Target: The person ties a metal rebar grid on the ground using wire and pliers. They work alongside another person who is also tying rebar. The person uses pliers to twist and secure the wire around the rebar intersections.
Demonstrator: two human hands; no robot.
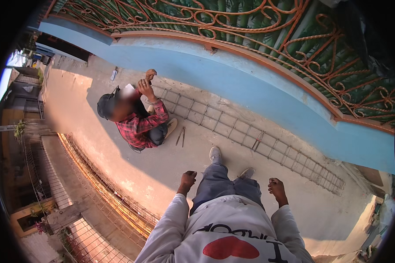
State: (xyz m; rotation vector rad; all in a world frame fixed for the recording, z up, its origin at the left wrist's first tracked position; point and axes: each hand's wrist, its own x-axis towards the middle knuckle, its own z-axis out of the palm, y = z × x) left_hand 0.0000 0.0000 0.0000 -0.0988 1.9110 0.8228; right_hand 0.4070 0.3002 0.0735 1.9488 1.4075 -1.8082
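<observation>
Right of the pliers (183, 131), I hold my left hand (188, 179) loosely curled, then beyond my shoes (215, 153) lies the steel cage (246, 135), whose bars I should step clear of, and my right hand (276, 189) is half-curled, though whether either grips anything I cannot tell.

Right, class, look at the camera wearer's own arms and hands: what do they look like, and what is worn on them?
Pale, whitish long sleeves cover both arms down towards the wrists, plain, with no visible marking. The left hand and right hand are gloveless.
</observation>
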